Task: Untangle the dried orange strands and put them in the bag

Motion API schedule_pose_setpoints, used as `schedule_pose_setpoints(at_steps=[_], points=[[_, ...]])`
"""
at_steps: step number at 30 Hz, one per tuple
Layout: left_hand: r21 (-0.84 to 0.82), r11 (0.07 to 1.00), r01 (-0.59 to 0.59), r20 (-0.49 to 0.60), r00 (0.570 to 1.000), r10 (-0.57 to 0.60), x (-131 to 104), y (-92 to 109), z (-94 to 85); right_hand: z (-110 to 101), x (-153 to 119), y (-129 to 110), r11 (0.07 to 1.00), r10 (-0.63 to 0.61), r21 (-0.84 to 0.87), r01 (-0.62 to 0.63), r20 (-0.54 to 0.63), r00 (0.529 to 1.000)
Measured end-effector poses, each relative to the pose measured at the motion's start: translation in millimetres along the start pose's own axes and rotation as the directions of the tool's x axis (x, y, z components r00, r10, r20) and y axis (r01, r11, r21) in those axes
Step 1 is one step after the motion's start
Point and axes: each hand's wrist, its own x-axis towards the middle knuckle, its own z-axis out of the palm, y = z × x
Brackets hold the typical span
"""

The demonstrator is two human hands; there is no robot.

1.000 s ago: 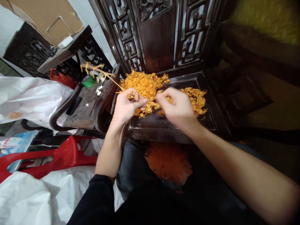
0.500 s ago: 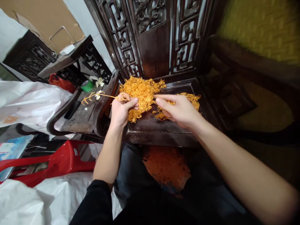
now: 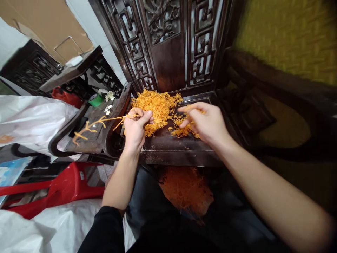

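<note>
My left hand (image 3: 135, 128) pinches thin orange branched plastic stems (image 3: 101, 121) between thumb and fingers. One long stem sticks out to the left over the armrest, with a shorter end beside it. Behind that hand a large heap of orange branched pieces (image 3: 155, 105) lies on the dark wooden seat (image 3: 168, 144). My right hand (image 3: 206, 121) hovers over a smaller pile of the same pieces (image 3: 181, 130), fingers apart and seemingly holding nothing. Its palm side is partly hidden.
A carved chair back (image 3: 170, 59) rises behind the seat. On the side table (image 3: 89, 135) at left are green tape (image 3: 96, 100) and small white flowers (image 3: 110, 96). A red plastic stool (image 3: 68, 186) and white sacks (image 3: 52, 225) stand lower left. An orange mass (image 3: 185, 191) lies below the seat.
The stem in my left hand now reaches farther left and lower, and a second short end shows. My right hand has shifted slightly right and its fingers have spread. The view has moved slightly.
</note>
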Motion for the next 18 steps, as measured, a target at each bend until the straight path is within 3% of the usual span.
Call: schedule_pose_setpoints(at_steps=[3, 5, 12, 14, 16, 18], points=[[-0.017, 1.000, -0.003, 0.010, 1.000, 0.003, 0.1, -3.2, 5.6, 19.5, -20.7, 9.0, 0.996, 0.010, -0.093, 0.009, 0.195, 0.981], [-0.010, 1.000, 0.002, 0.018, 1.000, -0.002, -1.0, -4.0, 7.5, 27.0, -28.8, 7.5, 0.989, 0.000, -0.145, 0.040, 0.264, 0.965], [0.071, 0.997, -0.042, 0.070, 0.997, 0.037, -6.7, -12.8, 15.3, 35.8, -28.9, -4.2, 0.940, -0.152, -0.252, 0.230, 0.294, 0.944], [0.086, 0.989, -0.120, -0.039, 0.992, 0.124, 6.2, -10.5, 7.1, 38.1, -29.8, -2.4, 0.906, -0.174, -0.327, 0.268, 0.289, 0.941], [0.069, 0.969, -0.236, -0.259, 0.934, 0.246, 24.8, -3.1, -8.8, 38.3, -32.0, -2.0, 0.858, -0.161, -0.439, 0.265, 0.260, 0.952], [-0.004, 0.964, -0.266, -0.381, 0.892, 0.245, 40.0, 6.8, -25.8, 35.6, -33.2, -3.8, 0.830, -0.112, -0.506, 0.233, 0.258, 0.960]])
